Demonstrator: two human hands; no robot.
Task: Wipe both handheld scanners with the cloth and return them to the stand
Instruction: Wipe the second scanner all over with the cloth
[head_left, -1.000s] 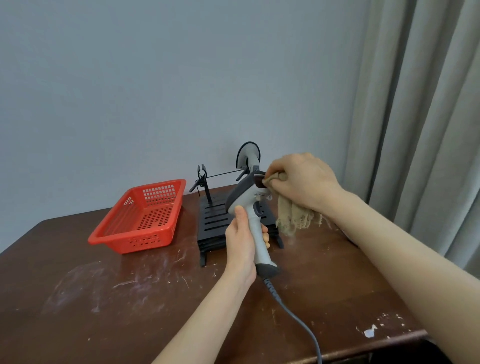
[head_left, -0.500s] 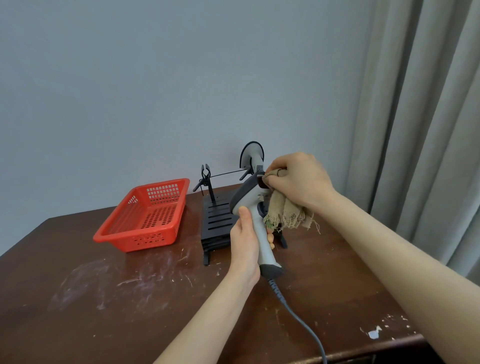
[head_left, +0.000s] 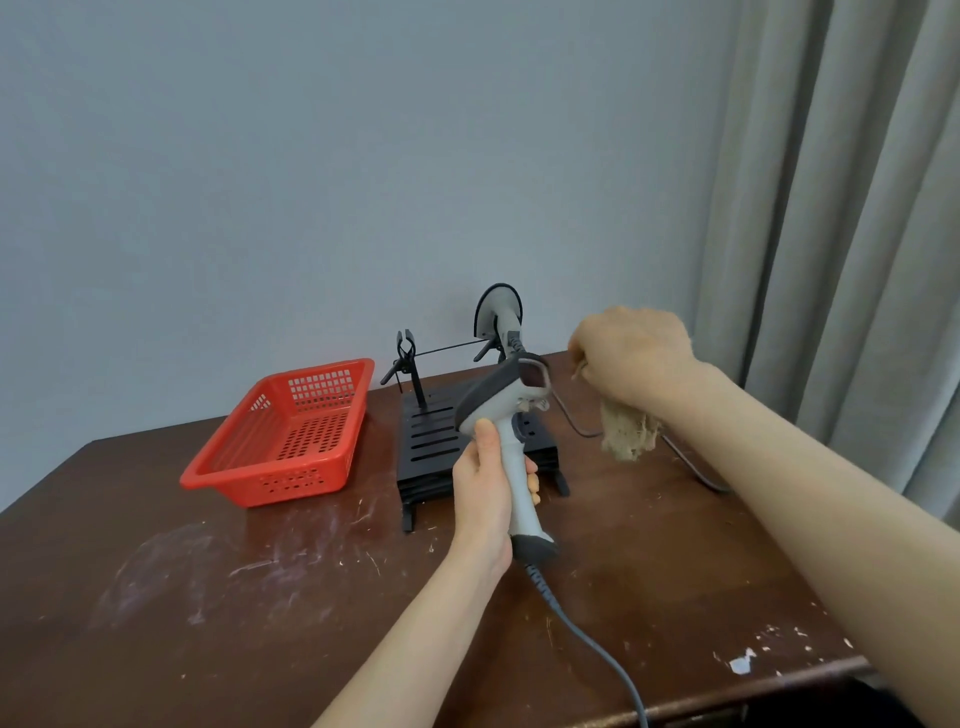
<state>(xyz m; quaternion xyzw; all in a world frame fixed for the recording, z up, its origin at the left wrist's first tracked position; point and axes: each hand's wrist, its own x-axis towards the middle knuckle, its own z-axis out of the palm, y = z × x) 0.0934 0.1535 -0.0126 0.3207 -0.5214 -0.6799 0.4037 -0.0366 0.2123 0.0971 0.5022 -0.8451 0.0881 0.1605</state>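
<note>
My left hand (head_left: 485, 496) grips the handle of a grey-and-white corded scanner (head_left: 506, 410), held upright over the black slatted stand (head_left: 436, 452); its dark window faces right. A short way to the right of the scanner's head, my right hand (head_left: 631, 358) is closed on a frayed beige cloth (head_left: 626, 434) that hangs below the fist, apart from the scanner. A second scanner (head_left: 500, 312) sits at the back right of the stand, its rounded base pointing up. The held scanner's grey cable (head_left: 587, 636) runs down off the table's front edge.
A red perforated plastic basket (head_left: 283, 431) lies left of the stand on the scuffed dark wooden table (head_left: 208, 597). A dark cable (head_left: 691, 462) trails right from the stand. Grey curtains (head_left: 841, 208) hang at the right; a plain wall stands close behind.
My right hand, with the cloth, has pulled away from the scanner's head to the right, uncovering the scanner's window. My left hand keeps the scanner in about the same place.
</note>
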